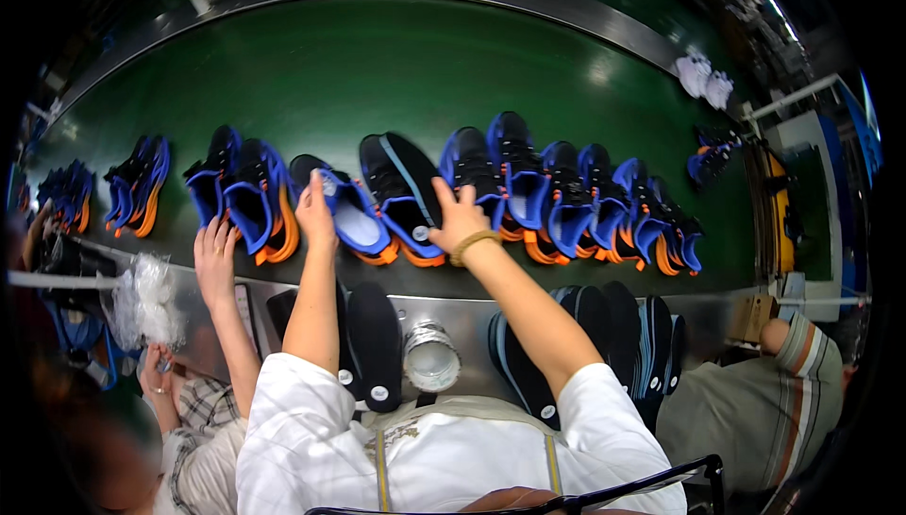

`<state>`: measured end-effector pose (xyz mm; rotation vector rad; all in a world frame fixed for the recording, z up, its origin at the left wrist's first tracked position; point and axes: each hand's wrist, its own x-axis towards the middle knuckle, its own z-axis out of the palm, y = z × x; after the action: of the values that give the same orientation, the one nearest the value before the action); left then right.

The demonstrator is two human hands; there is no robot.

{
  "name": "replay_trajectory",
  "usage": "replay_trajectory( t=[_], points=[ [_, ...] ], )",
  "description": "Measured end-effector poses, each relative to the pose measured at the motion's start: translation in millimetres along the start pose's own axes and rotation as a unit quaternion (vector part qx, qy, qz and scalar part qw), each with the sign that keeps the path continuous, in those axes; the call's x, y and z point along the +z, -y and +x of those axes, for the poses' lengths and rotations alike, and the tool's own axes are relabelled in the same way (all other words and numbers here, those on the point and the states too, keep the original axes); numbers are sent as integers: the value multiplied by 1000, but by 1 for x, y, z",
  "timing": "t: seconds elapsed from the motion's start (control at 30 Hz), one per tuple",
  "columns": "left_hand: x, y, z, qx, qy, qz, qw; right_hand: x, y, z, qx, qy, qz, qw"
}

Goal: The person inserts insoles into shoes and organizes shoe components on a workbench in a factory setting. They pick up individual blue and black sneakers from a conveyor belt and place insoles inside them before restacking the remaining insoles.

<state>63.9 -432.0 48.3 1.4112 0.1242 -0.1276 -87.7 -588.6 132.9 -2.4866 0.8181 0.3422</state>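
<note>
A black insole (pixel 412 168) with a light blue stripe lies slantwise over a black-and-blue sneaker (pixel 382 180) with an orange sole. My right hand (pixel 461 219) grips the insole's edge near its round white heel mark, thumb and fingers on either side. Left of it stands another sneaker (pixel 357 222), with a pale insole showing inside. My left hand (pixel 317 218) is closed on this sneaker's collar beside the tongue; part of its grip is hidden. Both sneakers point away from me in a row of similar sneakers (pixel 566 199).
The shoes stand on a green belt (pixel 377 62). Along the metal near edge lie black insoles (pixel 374 345), a roll of clear tape (pixel 432 356) and more insole stacks (pixel 613 326). A co-worker's hand (pixel 215 255) touches sneakers on my left; another person (pixel 755 402) sits right.
</note>
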Motion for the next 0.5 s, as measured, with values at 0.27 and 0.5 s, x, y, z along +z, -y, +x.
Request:
replay_trajectory(
  t=[0.27,0.5],
  points=[
    [101,9,-65,27,4,-16,1000,-5,-65,-8,-14,-61,33,998],
    [187,36,-123,60,85,31,994,-38,-153,-10,27,-140,-27,989]
  ],
)
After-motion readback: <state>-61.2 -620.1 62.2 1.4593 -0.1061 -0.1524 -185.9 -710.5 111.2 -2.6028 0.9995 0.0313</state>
